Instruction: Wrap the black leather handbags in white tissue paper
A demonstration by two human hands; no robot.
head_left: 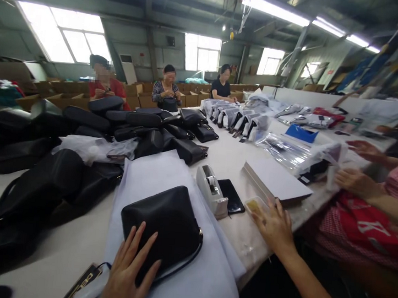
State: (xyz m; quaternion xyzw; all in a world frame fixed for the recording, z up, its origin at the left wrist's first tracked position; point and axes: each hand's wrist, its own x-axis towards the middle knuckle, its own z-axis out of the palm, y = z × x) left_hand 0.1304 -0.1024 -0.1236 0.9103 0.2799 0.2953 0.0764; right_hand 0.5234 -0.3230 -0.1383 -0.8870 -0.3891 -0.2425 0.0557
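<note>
A black leather-look bag (pixel 161 226) with a thin strap lies on white tissue paper (pixel 159 166) in front of me. My left hand (pixel 131 265) rests flat on its near left part, fingers spread. My right hand (pixel 275 226) reaches to a small clear plastic box (pixel 257 204) with something yellowish in it; the fingers are extended over the box and the fingertips partly hide its contents. Between the hands stand a white tape dispenser (pixel 211 191) and a dark phone (pixel 230 196). A printed tag (pixel 83 283) lies by my left wrist.
Piled black bags (pixel 45 173) cover the table's left. A white stack of sheets (pixel 277 180) and clear plastic sleeves (pixel 288 151) lie right; wrapped bags (pixel 236 117) stand behind. A co-worker's hands (pixel 358 182) work at the right edge. Several people sit across.
</note>
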